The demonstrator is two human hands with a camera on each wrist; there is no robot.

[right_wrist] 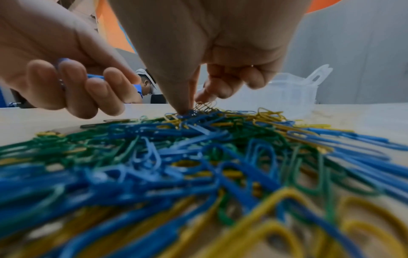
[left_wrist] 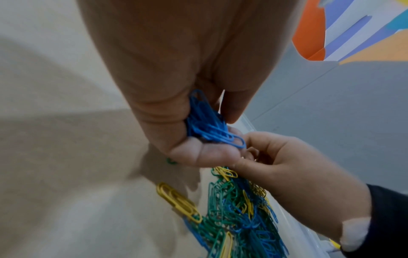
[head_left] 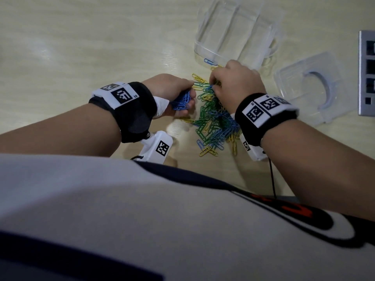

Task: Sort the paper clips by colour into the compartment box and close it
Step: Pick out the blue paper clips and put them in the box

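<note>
Left hand (head_left: 172,92) clenched around a bunch of blue paper clips (head_left: 181,102), held just above the pale wooden surface (head_left: 81,47) beside the pile. Right hand (head_left: 235,84) lowered onto the far edge of the mixed pile of blue, green and yellow paper clips (head_left: 215,122), thumb and forefinger tips (right_wrist: 183,106) pressed together on a blue clip there. Clear compartment box (head_left: 233,31) just beyond, lying open, one blue clip (head_left: 210,62) in its near-left compartment. Clear lid (head_left: 312,88) separate, to the right.
</note>
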